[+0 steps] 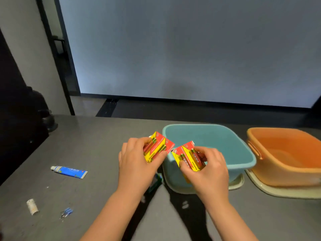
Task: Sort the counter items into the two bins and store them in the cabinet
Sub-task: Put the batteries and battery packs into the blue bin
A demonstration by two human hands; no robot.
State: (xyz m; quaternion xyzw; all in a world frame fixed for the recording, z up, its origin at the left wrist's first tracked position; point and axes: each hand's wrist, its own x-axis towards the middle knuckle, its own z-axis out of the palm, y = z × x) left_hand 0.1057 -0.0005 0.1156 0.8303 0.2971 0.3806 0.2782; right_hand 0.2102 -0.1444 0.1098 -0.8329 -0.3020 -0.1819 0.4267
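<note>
L hand [137, 159] grips a red/yellow battery pack [159, 146] just left of blue bin [243, 153]; R hand [210, 169] pinches a second battery pack [186, 156] over the bin's near-left rim. Orange bin [284, 173] sits right of blue one, each on a cream lid. On grey surface [97, 136] at left: blue tube [69, 171], white spool [32, 206], blue binder clip [66, 212]. Small green item [156, 182] partly hidden under L hand. Pack print too blurry to read.
</note>
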